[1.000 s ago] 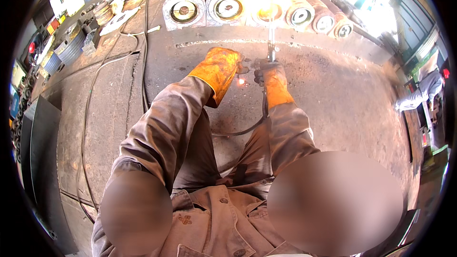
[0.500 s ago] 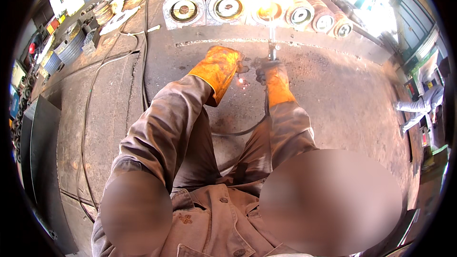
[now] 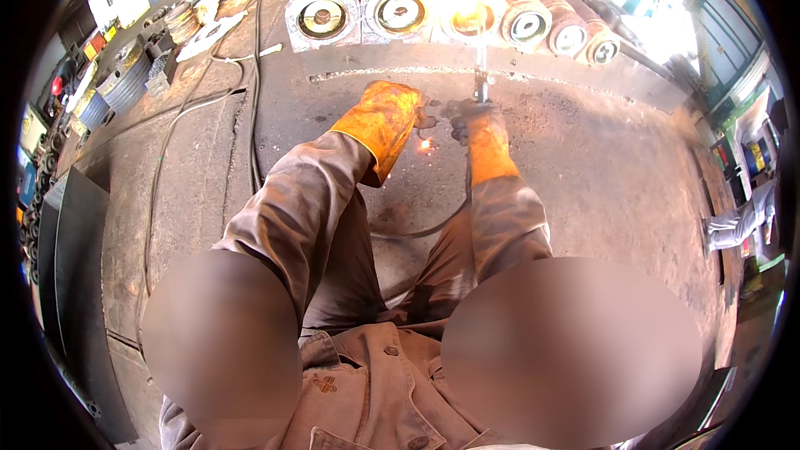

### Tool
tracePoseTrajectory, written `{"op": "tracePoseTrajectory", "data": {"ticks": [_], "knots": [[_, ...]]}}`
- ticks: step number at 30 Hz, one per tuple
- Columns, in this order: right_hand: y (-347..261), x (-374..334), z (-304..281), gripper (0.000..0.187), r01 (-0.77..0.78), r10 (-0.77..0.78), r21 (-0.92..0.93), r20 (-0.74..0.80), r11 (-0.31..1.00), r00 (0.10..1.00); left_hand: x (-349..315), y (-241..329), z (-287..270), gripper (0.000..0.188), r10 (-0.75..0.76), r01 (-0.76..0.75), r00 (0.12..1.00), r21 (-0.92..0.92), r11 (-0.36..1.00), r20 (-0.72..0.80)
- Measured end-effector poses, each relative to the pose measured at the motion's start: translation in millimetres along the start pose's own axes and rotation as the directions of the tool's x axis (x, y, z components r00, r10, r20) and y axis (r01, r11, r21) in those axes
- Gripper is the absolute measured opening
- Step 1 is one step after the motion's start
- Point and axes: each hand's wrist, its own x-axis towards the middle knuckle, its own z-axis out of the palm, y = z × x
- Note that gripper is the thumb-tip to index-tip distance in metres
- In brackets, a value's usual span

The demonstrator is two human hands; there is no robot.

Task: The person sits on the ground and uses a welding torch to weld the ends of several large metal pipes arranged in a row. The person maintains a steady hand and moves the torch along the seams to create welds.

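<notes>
My right hand (image 3: 482, 129), in an orange work glove with darkened fingers, is closed round the handle of a gas torch (image 3: 481, 87). Its thin shaft points away from me toward a row of rusty steel rollers (image 3: 402, 12). A bright flame (image 3: 457, 0) flares in front of the third roller from the left and hides part of it. A dark hose (image 3: 429, 229) curves down from the torch hand between my legs. To its left hovers my left hand (image 3: 392, 121), also gloved, with fingers curled; anything inside them is hidden. A small glowing spot (image 3: 426, 144) shows just below its fingertips.
Cables (image 3: 254, 108) run along the stained floor on the left. Coils and metal drums (image 3: 122, 75) stand at far left, near a dark steel plate (image 3: 79, 258). At the right edge, another person's light trouser legs (image 3: 742, 221) show.
The torch has shifted very slightly to the right in my right hand. My left hand stays nearly still. At the right edge, the other person's legs have moved.
</notes>
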Motion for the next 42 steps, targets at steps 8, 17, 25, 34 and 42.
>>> {"op": "tracePoseTrajectory", "data": {"ticks": [8,17,25,34,42], "knots": [[-20.4,-12.9,-5.4,0.039,0.024,-0.027,0.068,0.053,0.997,0.998,8.2,-21.6,7.4,0.050,-0.050,0.056,0.998,-0.172,0.983,0.038],[-30.1,-36.2,-14.6,0.025,-0.049,0.016,0.259,0.125,0.965,0.992,-1.8,10.0,-28.2,0.069,-0.096,0.097,0.979,0.002,0.995,0.181],[-23.0,-28.4,-11.9,0.023,-0.108,0.043,0.362,0.182,0.926,0.982,-1.1,7.8,-19.8,0.071,-0.069,0.071,0.993,-0.014,0.997,0.096],[-19.5,-14.4,-13.4,0.026,-0.023,0.004,0.116,0.166,0.993,0.986,7.5,-1.1,-7.9,0.066,0.011,-0.010,0.998,-0.026,1.000,0.063],[-20.4,-23.9,-7.7,0.027,-0.053,0.026,0.225,0.122,0.973,0.992,0.3,-3.4,-9.5,0.067,-0.018,0.019,0.998,-0.019,1.000,0.054]]}}
